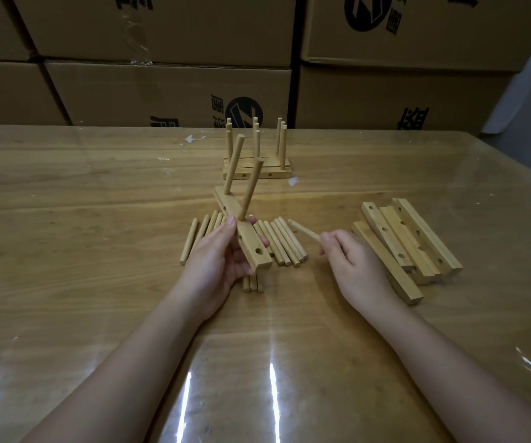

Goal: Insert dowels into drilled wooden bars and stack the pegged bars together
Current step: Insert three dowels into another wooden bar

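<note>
Left fingers (229, 231) grip bar (253, 243), right fingers (327, 240) pinch dowel (304, 231)

The table (65, 193) is grained wood under a clear, glossy plastic sheet (257, 378) that throws white glare. On the table, the loose dowels (281, 243) and drilled bars (411, 241) are pale, smooth, matt wood. Behind the table, the boxes (168, 87) are matt brown cardboard with shiny clear tape (136, 36).

The left hand (222, 255) and right hand (352, 262) are bare, with short plain nails (231, 220) nearest the grip. Behind each grip, the left forearm (136, 356) and right forearm (443, 356) run bare too.
</note>
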A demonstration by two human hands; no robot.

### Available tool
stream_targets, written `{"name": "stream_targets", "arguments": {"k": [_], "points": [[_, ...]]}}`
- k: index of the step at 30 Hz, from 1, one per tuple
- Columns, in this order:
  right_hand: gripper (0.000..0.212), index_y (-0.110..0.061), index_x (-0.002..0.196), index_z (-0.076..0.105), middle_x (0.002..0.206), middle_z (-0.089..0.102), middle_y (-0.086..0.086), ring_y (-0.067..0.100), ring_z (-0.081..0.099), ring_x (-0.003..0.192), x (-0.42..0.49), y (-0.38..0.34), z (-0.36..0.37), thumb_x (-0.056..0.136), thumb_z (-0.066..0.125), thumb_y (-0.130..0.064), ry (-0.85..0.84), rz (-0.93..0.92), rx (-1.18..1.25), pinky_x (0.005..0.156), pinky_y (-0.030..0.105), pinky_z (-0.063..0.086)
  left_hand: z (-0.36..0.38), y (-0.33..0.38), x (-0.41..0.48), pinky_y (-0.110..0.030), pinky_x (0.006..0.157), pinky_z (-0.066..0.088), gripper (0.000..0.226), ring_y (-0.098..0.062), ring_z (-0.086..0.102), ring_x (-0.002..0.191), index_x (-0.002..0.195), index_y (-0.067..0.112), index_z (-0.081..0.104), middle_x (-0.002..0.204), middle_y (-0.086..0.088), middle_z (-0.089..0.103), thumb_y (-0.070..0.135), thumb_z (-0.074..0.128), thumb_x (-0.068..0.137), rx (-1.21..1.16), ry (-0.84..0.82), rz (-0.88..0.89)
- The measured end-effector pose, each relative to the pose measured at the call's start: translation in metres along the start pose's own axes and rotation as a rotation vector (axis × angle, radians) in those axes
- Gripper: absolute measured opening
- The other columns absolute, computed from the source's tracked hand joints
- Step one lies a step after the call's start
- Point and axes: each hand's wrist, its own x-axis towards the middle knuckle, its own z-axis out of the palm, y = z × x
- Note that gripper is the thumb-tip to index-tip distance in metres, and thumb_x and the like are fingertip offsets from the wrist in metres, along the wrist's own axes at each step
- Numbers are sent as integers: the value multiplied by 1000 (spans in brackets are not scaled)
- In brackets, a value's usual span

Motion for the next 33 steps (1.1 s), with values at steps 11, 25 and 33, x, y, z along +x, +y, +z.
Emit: {"name": "stream_targets", "arguments": {"k": [11, 25, 33], "points": [[11, -16, 99, 52, 82, 73, -1, 14, 68, 79, 2, -5, -1, 98, 42, -13, -106, 120, 511, 78, 26, 54, -3, 2, -1, -22, 57, 55, 45, -15, 69, 76, 123, 9, 52, 88, -7, 72, 30, 57, 83, -64, -82, 0], [21, -5, 113, 49, 109, 68, 13, 25, 64, 105, 5, -10, -8, 99, 35, -12, -220, 325, 1126, 85, 34, 55, -3, 3, -1, -22, 57, 55, 33, -14, 69, 76, 119, 13, 55, 91, -6, 72, 24, 51, 88, -78, -137, 17], [16, -4, 110, 47, 113, 65, 19, 29, 62, 108, 5, -11, -9, 97, 39, -11, -261, 373, 1251, 83, 35, 54, -4, 3, -2, -21, 56, 55, 35, -14, 69, 76, 119, 12, 54, 90, -7, 72, 25, 52, 87, -75, -149, 13]]}}
